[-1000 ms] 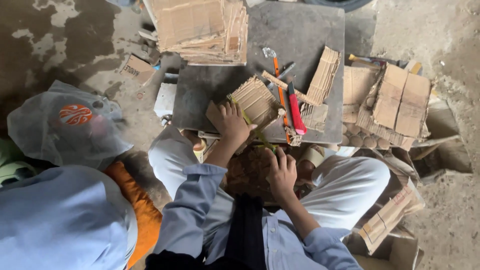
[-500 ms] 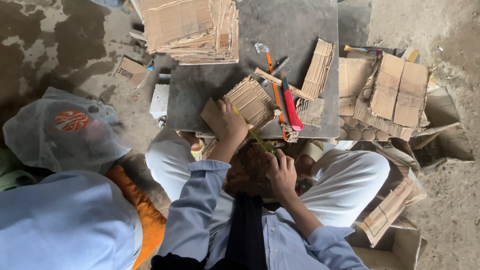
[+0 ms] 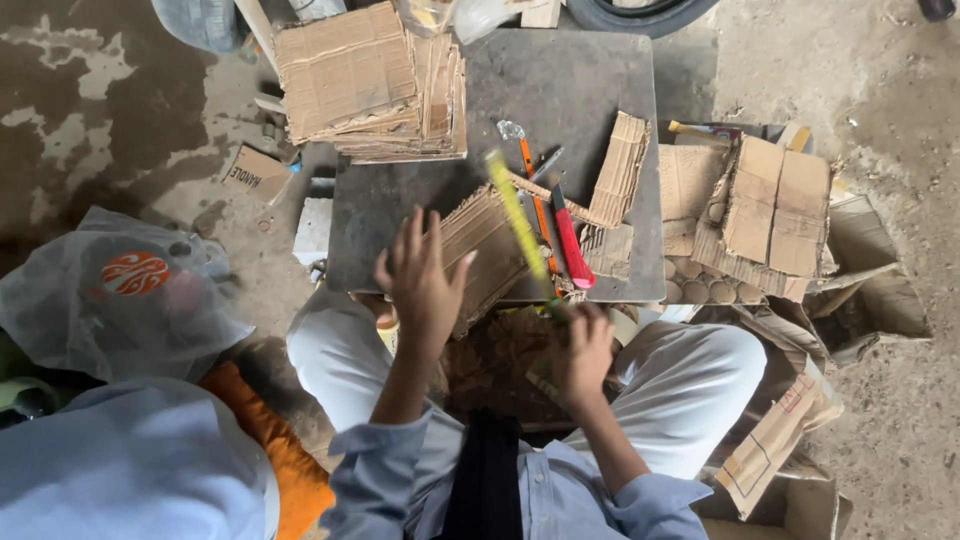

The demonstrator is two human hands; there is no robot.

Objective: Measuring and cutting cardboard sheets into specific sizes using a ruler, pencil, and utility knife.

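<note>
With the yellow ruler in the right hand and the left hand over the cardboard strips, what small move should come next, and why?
Probably lower the left hand flat onto the stack of corrugated cardboard strips to pin it. The fingers are spread and seem lifted off it, while the right hand has a grip on the near end of the yellow ruler, which lies slanted along the stack's right edge on the dark work board.

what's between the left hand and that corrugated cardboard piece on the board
Nothing visible. The left hand lies with spread fingers against the cardboard piece at its left edge. The yellow ruler, held by the right hand, crosses its right side.
</note>
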